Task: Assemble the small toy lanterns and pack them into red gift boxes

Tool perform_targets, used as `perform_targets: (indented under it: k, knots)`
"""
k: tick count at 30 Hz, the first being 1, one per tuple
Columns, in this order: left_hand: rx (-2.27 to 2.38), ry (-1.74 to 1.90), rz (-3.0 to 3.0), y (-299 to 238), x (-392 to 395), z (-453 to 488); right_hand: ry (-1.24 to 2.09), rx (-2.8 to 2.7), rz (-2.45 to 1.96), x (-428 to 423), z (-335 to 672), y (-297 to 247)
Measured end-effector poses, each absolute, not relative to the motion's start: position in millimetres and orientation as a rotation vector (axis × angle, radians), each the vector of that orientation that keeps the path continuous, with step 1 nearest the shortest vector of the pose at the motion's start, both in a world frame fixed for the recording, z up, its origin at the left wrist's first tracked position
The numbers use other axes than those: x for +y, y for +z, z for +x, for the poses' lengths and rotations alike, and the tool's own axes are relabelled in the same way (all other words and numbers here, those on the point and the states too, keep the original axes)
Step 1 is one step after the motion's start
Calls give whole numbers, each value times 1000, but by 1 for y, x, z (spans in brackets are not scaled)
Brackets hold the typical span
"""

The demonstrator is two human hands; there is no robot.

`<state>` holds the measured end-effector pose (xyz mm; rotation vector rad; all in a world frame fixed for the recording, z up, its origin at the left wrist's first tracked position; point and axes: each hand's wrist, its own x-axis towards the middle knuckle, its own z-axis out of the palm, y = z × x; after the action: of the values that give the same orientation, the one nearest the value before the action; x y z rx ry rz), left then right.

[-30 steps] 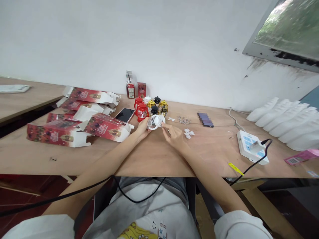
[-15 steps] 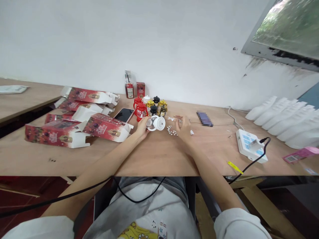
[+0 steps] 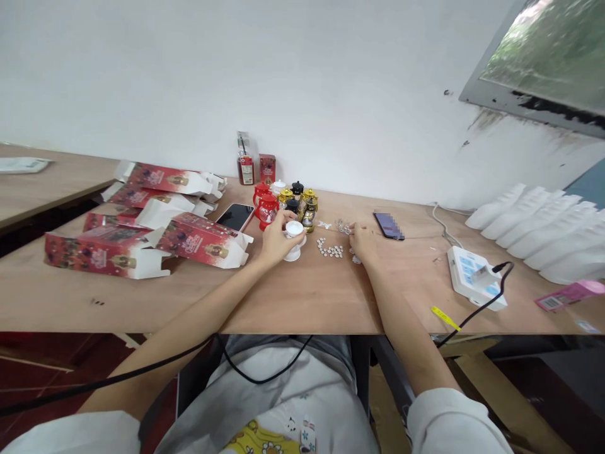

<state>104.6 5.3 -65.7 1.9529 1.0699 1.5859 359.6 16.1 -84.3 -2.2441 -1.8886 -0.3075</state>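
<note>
My left hand is wrapped round a small white toy lantern that stands upright on the wooden table. My right hand rests on the table to the right, its fingers curled at a small silvery pile and some white bits; what they pinch is hidden. A patch of small white button cells lies between my hands. Behind the white lantern stands a cluster of red, gold and black toy lanterns.
Several red and white cartons lie opened at the left, with a phone beside them. Another phone lies right of my right hand. A white power strip with a black cable and stacked white moulded trays fill the right side.
My left hand has turned the white lantern from lying tilted to standing upright on the table. My right hand left the lantern, dropped the button cells and moved right to the silvery pile.
</note>
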Motion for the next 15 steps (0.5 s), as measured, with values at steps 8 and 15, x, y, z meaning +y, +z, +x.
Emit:
perform_targets:
  k: [8,15]
  knots:
    - [1097,1481,2054,-75,11,106,-330,-1881,-2138,16,362,-86]
    - [1092,1447,1999,-78,12,106,-277,-1715,-2060,18,368,-88]
